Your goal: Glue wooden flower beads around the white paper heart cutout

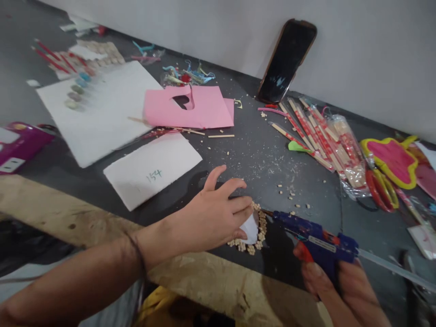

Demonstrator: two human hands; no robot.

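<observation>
You're working at a dark, crumb-speckled surface (245,170) by a pale wall (204,32), phone (288,61) leaning there. Your left hand (218,213) is resting half-curled over a white piece (251,230) near the front edge, can't tell if it's pinching. Your right hand (340,290) is gripping a blue glue gun (316,238). The piece is sporting a tan beady border (262,227).

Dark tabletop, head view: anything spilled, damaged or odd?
Yes. Pale crumbs and small loose pieces are scattered over the tabletop, beyond the glue gun; they look like unswept debris. The pink paper also has a gaping opening, though that may be a deliberate cut.
</observation>
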